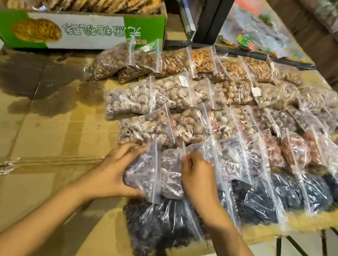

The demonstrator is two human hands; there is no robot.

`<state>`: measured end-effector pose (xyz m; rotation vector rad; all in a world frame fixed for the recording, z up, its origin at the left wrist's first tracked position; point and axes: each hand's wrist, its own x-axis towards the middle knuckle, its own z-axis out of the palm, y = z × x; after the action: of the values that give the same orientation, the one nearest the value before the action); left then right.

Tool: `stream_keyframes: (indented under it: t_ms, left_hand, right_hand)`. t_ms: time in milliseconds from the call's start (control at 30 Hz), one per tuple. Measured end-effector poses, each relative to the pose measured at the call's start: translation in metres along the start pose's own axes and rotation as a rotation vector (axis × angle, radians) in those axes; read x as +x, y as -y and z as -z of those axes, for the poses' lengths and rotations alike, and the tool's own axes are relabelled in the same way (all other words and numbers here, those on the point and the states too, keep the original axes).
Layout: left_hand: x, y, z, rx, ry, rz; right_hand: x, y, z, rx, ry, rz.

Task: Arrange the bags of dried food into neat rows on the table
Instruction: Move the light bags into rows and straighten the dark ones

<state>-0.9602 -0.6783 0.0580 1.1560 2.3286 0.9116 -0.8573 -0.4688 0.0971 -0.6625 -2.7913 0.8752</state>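
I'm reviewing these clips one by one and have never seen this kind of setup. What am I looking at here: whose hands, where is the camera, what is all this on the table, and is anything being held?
There is no machine here. A person wears one wide-angle camera on the head, looking forward and down, so the two arms reach in from the bottom edge. The left hand and right hand both grip a clear zip bag of purplish dried pieces at the near left end of the display. Around it, many similar bags of dried food lie in overlapping rows, lighter brown farther away, nearly black ones nearest. They rest on flattened cardboard covering the table. At the far left stands a green and white box full of wrapped biscuits.
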Motion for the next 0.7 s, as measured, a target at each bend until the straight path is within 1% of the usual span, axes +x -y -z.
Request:
stream_keyframes:
  t_ms: [67,167,233,267,333,367,433,533,600,700]
  left_hand:
    - [0.007,-0.004,-0.006,0.093,0.061,0.009]
    - [0.009,-0.006,-0.002,0.062,0.074,0.054]
    - [0.008,-0.012,-0.001,0.042,0.012,0.074]
    - [0.01,-0.018,0.0,0.044,-0.046,0.077]
    - [0.02,-0.041,0.0,0.044,-0.124,0.062]
    - [0.028,-0.057,-0.001,0.048,-0.11,0.056]
    - [0.045,-0.085,-0.006,0.106,-0.011,0.058]
    - [0.069,-0.1,-0.02,0.215,0.128,0.103]
    - [0.077,-0.099,-0.027,0.193,0.139,0.164]
    - [0.083,-0.093,-0.028,0.1,0.09,0.238]
  right_hand:
    - [-0.002,-0.007,0.003,-0.028,0.019,0.046]
    - [-0.003,-0.012,0.022,0.04,-0.116,0.098]
    - [0.001,-0.027,0.038,0.019,-0.196,0.048]
    - [0.005,-0.038,0.043,-0.026,-0.195,-0.002]
    - [0.013,-0.058,0.049,-0.073,-0.11,-0.103]
    - [0.016,-0.065,0.049,-0.041,-0.063,-0.129]
    - [0.016,-0.068,0.048,0.075,-0.015,-0.136]
    - [0.014,-0.066,0.043,0.157,-0.044,-0.138]
    - [0.011,-0.064,0.04,0.21,-0.075,-0.158]
    - [0.006,-0.065,0.04,0.288,-0.046,-0.188]
